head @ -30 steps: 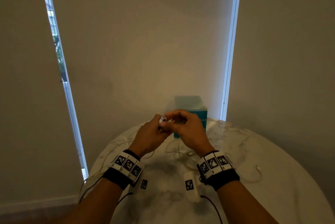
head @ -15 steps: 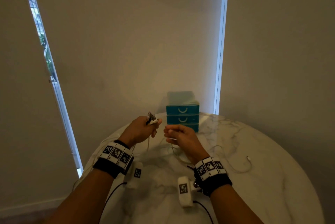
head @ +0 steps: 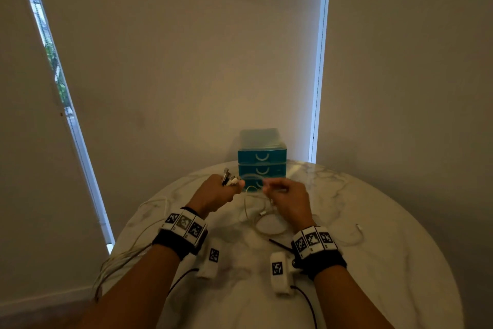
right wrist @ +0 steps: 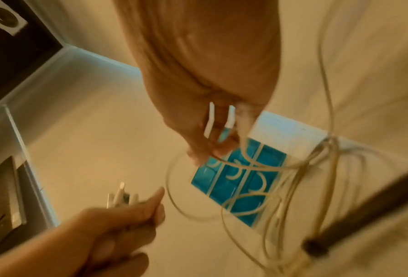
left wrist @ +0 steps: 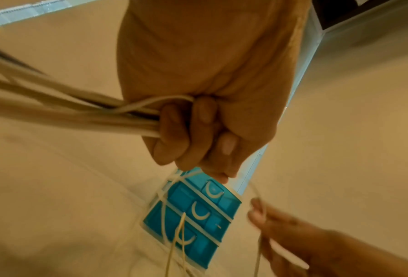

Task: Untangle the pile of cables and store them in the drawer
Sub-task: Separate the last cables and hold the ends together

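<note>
My left hand point(head: 217, 191) is a fist round a bundle of white cables point(left wrist: 63, 114), whose plug ends point(head: 229, 177) stick up above the thumb. The bundle trails off the table's left edge point(head: 117, 262). My right hand point(head: 286, 199) pinches a thin white cable point(right wrist: 229, 120) that loops down to the tangle of cables point(head: 266, 219) on the marble table. A teal drawer unit point(head: 262, 162) with three shut drawers stands at the table's far edge, just beyond both hands. It also shows past my left fist as the drawer unit point(left wrist: 193, 215).
The round white marble table point(head: 373, 262) ends close to a wall with roller blinds. One loose white cable point(head: 356, 235) lies to the right of my right wrist. Black wrist-camera leads point(head: 306, 304) run across the near part of the table.
The hands were joined on one plug; they have drawn apart. The left now holds the plugs up at the left, and the right has lowered slightly with a cable strand.
</note>
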A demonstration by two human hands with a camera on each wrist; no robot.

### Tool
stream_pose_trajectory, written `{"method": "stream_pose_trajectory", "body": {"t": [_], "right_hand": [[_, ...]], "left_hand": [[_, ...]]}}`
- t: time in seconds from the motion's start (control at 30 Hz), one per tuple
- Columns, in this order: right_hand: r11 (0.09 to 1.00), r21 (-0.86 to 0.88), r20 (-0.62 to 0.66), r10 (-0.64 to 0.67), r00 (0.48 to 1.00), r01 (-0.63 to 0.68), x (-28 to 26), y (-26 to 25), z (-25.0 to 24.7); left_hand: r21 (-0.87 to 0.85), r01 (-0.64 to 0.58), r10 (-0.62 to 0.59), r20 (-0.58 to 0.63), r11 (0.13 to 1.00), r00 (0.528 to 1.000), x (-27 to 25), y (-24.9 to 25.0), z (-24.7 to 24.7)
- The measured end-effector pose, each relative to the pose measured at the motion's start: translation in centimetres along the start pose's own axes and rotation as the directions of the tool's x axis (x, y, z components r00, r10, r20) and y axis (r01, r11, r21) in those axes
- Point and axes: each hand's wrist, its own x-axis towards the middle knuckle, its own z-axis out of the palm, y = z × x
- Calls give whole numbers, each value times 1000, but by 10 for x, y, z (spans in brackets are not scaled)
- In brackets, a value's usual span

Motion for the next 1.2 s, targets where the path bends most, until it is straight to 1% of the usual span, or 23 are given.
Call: {"method": "stream_pose_trajectory", "body": {"t": [0.03,0.07,0.13,0.23,0.3,0.37,0.43,0.47,0.53,0.57,0.63,0.7,0.73,0.8,0.83,0.87,0.9,0.93,0.97,1.03,1.1,1.13,1.2], "right_hand": [[994,101,-55,-29,998,35,2,-2,-5],[979,198,-74,-36,997,51,2,-6,-10],[944,327,-67,-34,997,54,1,-8,-16],[926,375,-48,-34,998,49,-2,-7,-20],[913,405,-31,-31,999,41,-1,-5,-22],[868,497,-14,8,1000,0,1,-4,-21],[784,619,9,67,998,-58,3,-4,-20],[745,662,22,84,996,-77,5,-4,-20],[705,701,54,94,994,-104,7,-5,-17],[704,701,69,90,994,-113,7,-4,-16],[728,675,97,72,993,-119,7,-4,-11],[809,575,138,50,989,-122,6,-1,-9],[869,479,168,46,985,-122,6,3,-10],[974,193,274,58,960,-114,5,12,-10],[994,50,337,70,939,-93,5,17,-11],[997,-53,380,73,922,-57,5,22,-11],[994,-105,390,64,919,-25,6,26,-13],[994,-104,370,63,927,-26,7,26,-15],[997,-62,327,72,942,-55,8,26,-19],[989,80,241,103,965,-126,11,25,-28],[974,169,172,121,978,-151,13,27,-33],[971,187,146,122,982,-149,13,29,-34],[980,152,110,112,988,-128,10,29,-32]], "left_hand": [[-22,7,-8,-30,1000,1000,1,-2,4],[-56,12,-16,-62,998,998,3,-4,8],[-135,16,-32,-114,991,993,7,-8,15],[-249,-6,-30,-140,969,990,11,-11,23],[-278,-49,9,-144,959,990,12,-11,29],[-282,-83,60,-91,956,994,11,-14,34],[-264,-114,123,18,958,992,6,-16,40],[-264,-116,141,78,957,987,5,-17,43],[-278,-101,149,157,955,976,8,-24,47],[-277,-94,146,173,956,974,9,-25,47],[-271,-80,126,155,959,980,11,-28,45],[-343,-78,110,76,936,991,14,-31,44],[-407,-89,105,17,909,994,14,-31,43],[-494,-111,65,-109,863,992,16,-33,40],[-509,-117,39,-162,853,986,16,-34,38],[-521,-121,9,-212,845,977,18,-36,36],[-542,-126,-19,-254,831,967,19,-40,34],[-574,-132,-48,-287,808,957,21,-44,31],[-612,-135,-76,-306,779,949,22,-47,29],[-684,-145,-123,-327,715,937,22,-51,23],[-723,-156,-158,-346,673,925,21,-53,20],[-733,-157,-172,-353,662,920,21,-54,20],[-750,-150,-203,-357,644,912,21,-53,21]]}}
